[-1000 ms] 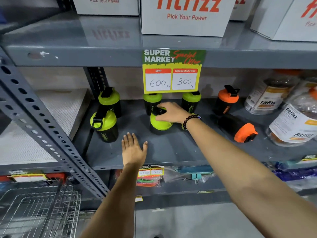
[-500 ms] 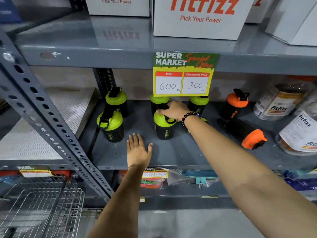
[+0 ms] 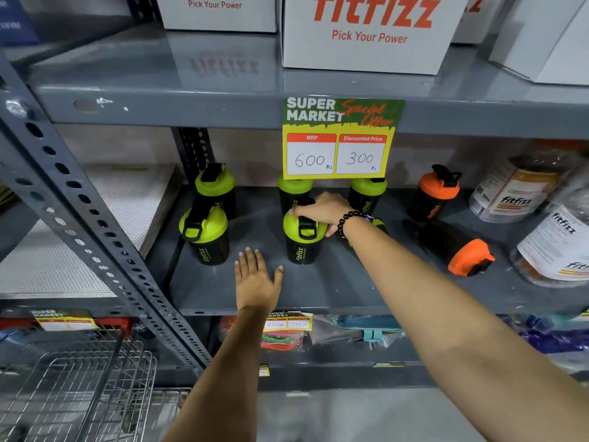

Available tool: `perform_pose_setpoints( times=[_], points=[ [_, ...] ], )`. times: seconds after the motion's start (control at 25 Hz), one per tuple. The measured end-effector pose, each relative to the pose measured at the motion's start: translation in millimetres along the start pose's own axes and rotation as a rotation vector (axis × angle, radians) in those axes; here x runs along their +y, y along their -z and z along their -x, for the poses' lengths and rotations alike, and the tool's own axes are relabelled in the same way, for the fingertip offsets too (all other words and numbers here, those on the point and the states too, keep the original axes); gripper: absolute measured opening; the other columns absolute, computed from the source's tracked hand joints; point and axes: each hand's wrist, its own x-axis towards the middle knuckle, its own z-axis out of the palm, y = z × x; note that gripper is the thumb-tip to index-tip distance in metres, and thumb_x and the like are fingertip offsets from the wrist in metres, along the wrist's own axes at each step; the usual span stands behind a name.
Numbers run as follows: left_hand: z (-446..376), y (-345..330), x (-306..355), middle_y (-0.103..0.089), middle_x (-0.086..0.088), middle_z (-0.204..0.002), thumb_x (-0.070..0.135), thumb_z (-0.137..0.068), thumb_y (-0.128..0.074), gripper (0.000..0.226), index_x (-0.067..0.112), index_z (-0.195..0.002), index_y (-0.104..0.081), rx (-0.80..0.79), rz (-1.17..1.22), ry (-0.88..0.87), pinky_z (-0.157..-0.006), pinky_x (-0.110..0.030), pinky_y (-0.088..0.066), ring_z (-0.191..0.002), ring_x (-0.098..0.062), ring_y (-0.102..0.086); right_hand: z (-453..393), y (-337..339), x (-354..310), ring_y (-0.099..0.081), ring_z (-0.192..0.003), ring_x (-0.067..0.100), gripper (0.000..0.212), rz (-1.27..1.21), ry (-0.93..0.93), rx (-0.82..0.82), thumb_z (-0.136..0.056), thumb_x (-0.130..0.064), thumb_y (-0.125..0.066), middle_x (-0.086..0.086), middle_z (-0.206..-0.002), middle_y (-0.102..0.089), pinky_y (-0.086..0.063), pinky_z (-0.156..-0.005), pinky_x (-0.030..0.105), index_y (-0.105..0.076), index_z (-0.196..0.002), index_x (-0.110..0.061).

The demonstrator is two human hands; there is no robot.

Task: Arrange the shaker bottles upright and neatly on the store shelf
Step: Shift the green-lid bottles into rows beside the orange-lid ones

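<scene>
Black shaker bottles with green lids stand on the grey shelf (image 3: 318,291). My right hand (image 3: 322,210) grips the lid of an upright green-lidded shaker (image 3: 301,247) in the front row. My left hand (image 3: 256,282) lies flat and open on the shelf just in front of it. Another upright green shaker (image 3: 205,237) stands front left, with one (image 3: 215,189) behind it. Two more green shakers (image 3: 294,189) (image 3: 366,193) stand at the back under the price sign. An orange-lidded shaker (image 3: 436,193) stands upright; another (image 3: 455,247) lies on its side. A green lid (image 3: 379,223) peeks out behind my right wrist.
Large fitfizz jars (image 3: 516,193) (image 3: 554,247) crowd the shelf's right end. A yellow price sign (image 3: 339,138) hangs from the shelf above, which holds white fitfizz boxes (image 3: 369,30). A perforated upright post (image 3: 89,231) runs at the left. A wire basket (image 3: 79,390) sits below left.
My right hand has stood the green-lidded shaker upright from a tilt and still holds its lid. The left hand has stayed flat on the shelf.
</scene>
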Motion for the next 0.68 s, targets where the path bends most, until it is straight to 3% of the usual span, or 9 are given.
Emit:
perform_pose_setpoints(
  times=[0.08,0.16,0.32,0.48,0.68],
  points=[
    [0,0,0,-0.009,-0.018,-0.160,0.050,-0.098,-0.024,0.072,0.002,-0.150,-0.009,0.001,0.000,-0.001,-0.123,-0.040,0.000,-0.149,-0.031,-0.002,1,-1,0,-0.066,-0.064,0.020,0.052,-0.006,-0.006,0.001,-0.050,-0.069,-0.065,0.001,-0.074,-0.066,-0.059,-0.053,0.029,-0.060,-0.068,-0.021],
    [-1,-1,-1,-0.009,-0.018,-0.159,0.050,-0.098,-0.025,0.072,0.002,-0.150,-0.010,-0.001,0.002,0.001,-0.122,-0.040,0.000,-0.149,-0.031,-0.002,3,-2,0,-0.066,-0.064,0.019,0.053,-0.005,-0.004,0.010,-0.049,-0.070,-0.065,0.002,-0.075,-0.067,-0.058,-0.053,0.029,-0.061,-0.068,-0.021],
    [-2,-3,-1,-0.009,-0.019,-0.159,0.051,-0.097,-0.023,0.073,0.002,-0.150,-0.009,-0.007,-0.028,-0.001,-0.122,-0.041,0.000,-0.148,-0.032,-0.003,9,-1,2,-0.066,-0.083,0.023,0.070,-0.015,-0.031,-0.001,-0.049,-0.081,-0.058,0.005,-0.096,-0.066,-0.059,-0.074,0.037,-0.060,-0.079,-0.018],
    [-1,-2,1,-0.009,-0.019,-0.159,0.051,-0.097,-0.023,0.073,0.001,-0.149,-0.009,-0.011,-0.033,0.004,-0.122,-0.040,0.000,-0.148,-0.032,-0.002,21,4,19,-0.056,-0.114,0.031,0.096,-0.059,-0.090,0.137,-0.063,-0.086,-0.038,0.009,-0.129,-0.056,-0.046,-0.085,0.034,-0.053,-0.120,-0.010],
    [20,-8,28,-0.012,-0.018,-0.159,0.050,-0.097,-0.025,0.073,0.001,-0.149,-0.011,0.020,0.031,-0.007,-0.121,-0.039,-0.002,-0.148,-0.031,-0.005,43,24,74,-0.055,-0.112,0.034,0.056,-0.006,-0.105,0.460,-0.082,-0.055,-0.052,0.015,-0.121,-0.057,-0.046,-0.085,0.039,-0.056,-0.108,-0.006]
  ],
)
